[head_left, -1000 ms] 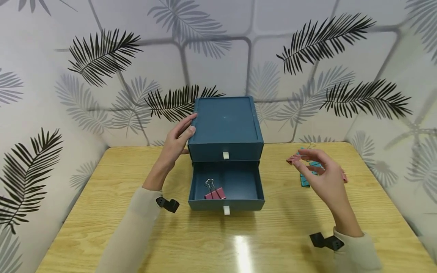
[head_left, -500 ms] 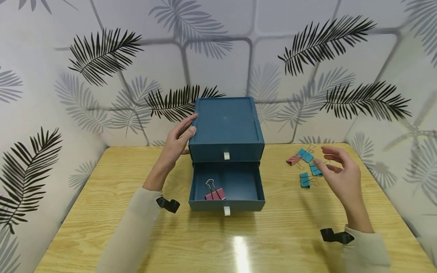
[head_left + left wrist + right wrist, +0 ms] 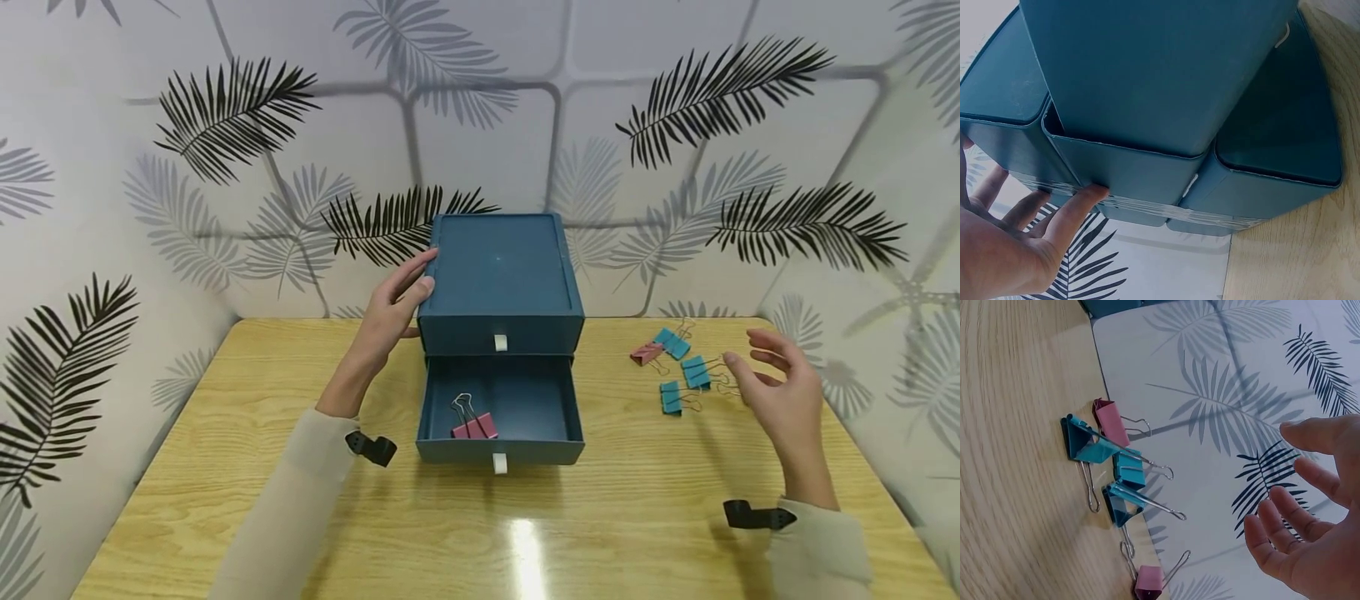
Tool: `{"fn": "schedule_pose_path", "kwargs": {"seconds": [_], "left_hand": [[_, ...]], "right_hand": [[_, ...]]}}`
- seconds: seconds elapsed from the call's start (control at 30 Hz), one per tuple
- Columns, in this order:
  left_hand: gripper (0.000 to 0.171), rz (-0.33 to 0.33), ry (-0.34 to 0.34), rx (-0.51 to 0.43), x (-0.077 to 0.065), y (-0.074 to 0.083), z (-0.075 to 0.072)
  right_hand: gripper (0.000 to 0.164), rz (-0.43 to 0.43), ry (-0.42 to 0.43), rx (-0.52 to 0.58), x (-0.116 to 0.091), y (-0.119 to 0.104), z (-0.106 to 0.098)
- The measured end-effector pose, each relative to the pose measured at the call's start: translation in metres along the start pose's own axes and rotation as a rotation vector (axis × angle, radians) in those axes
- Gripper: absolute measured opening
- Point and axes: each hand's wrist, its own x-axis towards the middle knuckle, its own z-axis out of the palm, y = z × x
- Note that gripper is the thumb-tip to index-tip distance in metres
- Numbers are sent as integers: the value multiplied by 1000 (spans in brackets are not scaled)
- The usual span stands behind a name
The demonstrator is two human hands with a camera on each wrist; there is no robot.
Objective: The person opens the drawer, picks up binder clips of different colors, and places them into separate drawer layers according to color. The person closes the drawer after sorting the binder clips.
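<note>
My left hand (image 3: pixel 384 323) rests against the left side of a blue drawer box (image 3: pixel 502 265). In the left wrist view its fairly straight fingers and thumb touch the box's side wall. The lower drawer (image 3: pixel 459 452) is pulled out, and a pink binder clip (image 3: pixel 476 426) lies in its front left part. My right hand (image 3: pixel 786 398) hovers over the table's right side, holding nothing, its fingers loosely bent. Nearby lie three teal binder clips (image 3: pixel 696 372) and a pink binder clip (image 3: pixel 646 352). A second pink clip (image 3: pixel 1149 581) shows in the right wrist view; the hand mostly hides it in the head view.
Everything stands on a wooden table (image 3: pixel 247 467). A leaf-patterned backdrop (image 3: pixel 480 150) rises behind and at both sides. The upper drawer (image 3: pixel 457 335), with a white tab, is closed.
My right hand has moved right, away from the pink and teal clips it was covering, uncovering them. The left hand and the drawer box have stayed in place.
</note>
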Motion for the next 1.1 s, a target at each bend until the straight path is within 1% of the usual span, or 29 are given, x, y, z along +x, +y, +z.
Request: {"fn": "schedule_pose_path", "kwargs": {"seconds": [0.17,0.33,0.43,0.67,0.77,0.93,1.1], "left_hand": [[51,15,-2,-3,1,-1,-1],[51,13,3,0,1,-1,-1],[50,11,3,0,1,-1,-2],[50,12,-1,0,2,0,0],[50,11,0,1,2,0,0],[50,12,2,-1,1,0,-1],[50,7,1,-2,-1,-1,-1]], "right_hand": [[48,42,13,-14,4,12,-6],[47,80,53,-2,8,24,-10],[47,102,63,1,10,33,-12],[48,144,66,-45,11,51,-15],[48,175,56,-75,12,58,-15],[49,249,-10,-116,13,70,-15],[52,255,-54,-140,11,77,-15]]}}
